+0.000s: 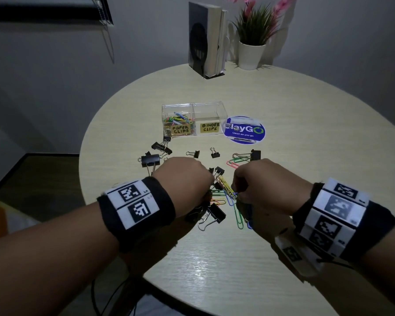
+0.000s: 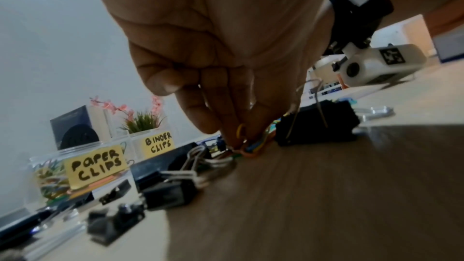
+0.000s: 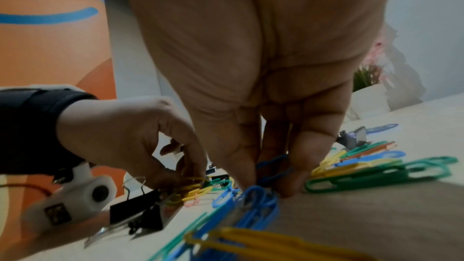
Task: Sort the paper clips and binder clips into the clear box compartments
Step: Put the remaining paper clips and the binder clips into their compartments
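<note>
Left hand (image 1: pixel 183 176): at about 7 o'clock on the table (image 1: pixel 306 156), down in the pile. The fingers (image 2: pixel 226 118) are curled and pinch yellow and orange paper clips (image 2: pixel 251 146).
Right hand (image 1: pixel 260 181): at about 5 o'clock, close to the left hand. The fingers (image 3: pixel 308 158) are curled and pinch blue paper clips (image 3: pixel 273 168).
Pile (image 1: pixel 224 192): colored paper clips lie mixed up between the two hands, at 6 o'clock. Green ones (image 1: pixel 238 216) lie just below the right hand.
Binder clips (image 1: pixel 149 159): black ones lie loose around the pile, from 9 o'clock round to 1 o'clock. A big one (image 1: pixel 214 214) lies under the left hand.
Box (image 1: pixel 194 106): clear, with two parts, in the middle of the table, at 12 o'clock from the hands.
Left part (image 1: pixel 180 128): has a yellow tag that says PAPER CLIPS. Many colored paper clips are inside.
Right part (image 1: pixel 210 128): has a tag that says BINDER CLIPS. I see no clips in it.
Sticker (image 1: pixel 244 130): blue and round, just beside the box at 3 o'clock.
Books (image 1: pixel 205 39): they stand at the far edge, at 12 o'clock.
Plant (image 1: pixel 252 53): in a white pot with pink flowers, right next to the books.
</note>
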